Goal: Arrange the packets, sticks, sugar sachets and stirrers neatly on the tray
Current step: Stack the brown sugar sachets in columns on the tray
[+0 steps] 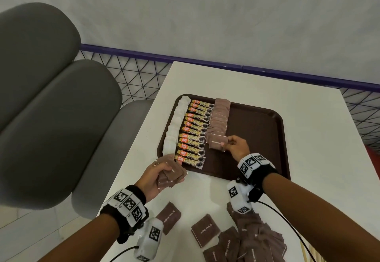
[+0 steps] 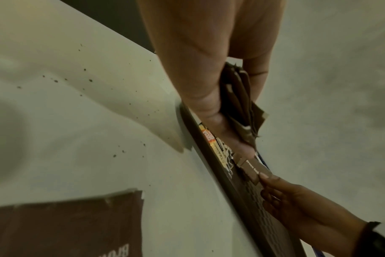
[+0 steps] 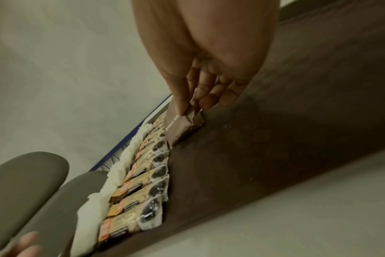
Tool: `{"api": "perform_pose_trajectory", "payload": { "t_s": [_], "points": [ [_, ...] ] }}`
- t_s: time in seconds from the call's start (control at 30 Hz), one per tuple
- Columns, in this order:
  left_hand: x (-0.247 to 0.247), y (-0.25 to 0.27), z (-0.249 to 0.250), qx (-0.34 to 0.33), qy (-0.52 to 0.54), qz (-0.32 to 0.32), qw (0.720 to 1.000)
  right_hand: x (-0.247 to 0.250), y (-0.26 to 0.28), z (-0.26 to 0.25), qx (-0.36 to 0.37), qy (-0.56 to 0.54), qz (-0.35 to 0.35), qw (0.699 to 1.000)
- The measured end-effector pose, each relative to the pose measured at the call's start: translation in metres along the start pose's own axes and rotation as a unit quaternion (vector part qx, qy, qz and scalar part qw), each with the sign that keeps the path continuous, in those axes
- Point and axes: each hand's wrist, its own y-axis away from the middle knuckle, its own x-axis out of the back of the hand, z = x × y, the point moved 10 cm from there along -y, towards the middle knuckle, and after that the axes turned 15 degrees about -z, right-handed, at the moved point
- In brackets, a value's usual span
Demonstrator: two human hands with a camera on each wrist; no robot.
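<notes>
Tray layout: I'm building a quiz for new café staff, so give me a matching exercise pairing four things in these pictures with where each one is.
Things:
1. white packets
2. granules sticks
3. single brown sugar sachet
4. bunch of brown sugar sachets

Places:
A. pinched in the right hand, at the near end of the brown row
B. held in the left hand, off the tray
C. row along the tray's left edge
D. row between the white and brown rows

Pairs: 1-C, 2-D, 3-A, 4-B

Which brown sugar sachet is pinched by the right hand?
The sachet at the near end of the brown row on the tray; the right hand pinches its right edge.
</notes>
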Motion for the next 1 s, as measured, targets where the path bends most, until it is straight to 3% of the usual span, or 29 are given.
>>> {"api": "perform_pose_trajectory", "payload": {
  "t_s": [0.4,0.63,1.0],
  "points": [
    [0.006,0.001,0.004,0.006,-0.029,0.028,0.999,-0.009,-0.011,-0.005,-0.054,0.232,0.030,0.971],
    [-0.002,0.002,0.003,0.013,-0.003,0.011,1.000,-0.011,-0.011,-0.018,-0.028,0.337,0.024,0.941],
    [-0.005,0.004,0.008,-0.005,-0.031,0.013,0.999,0.001,0.010,-0.039,0.041,0.301,0.087,0.949]
  ]
}}
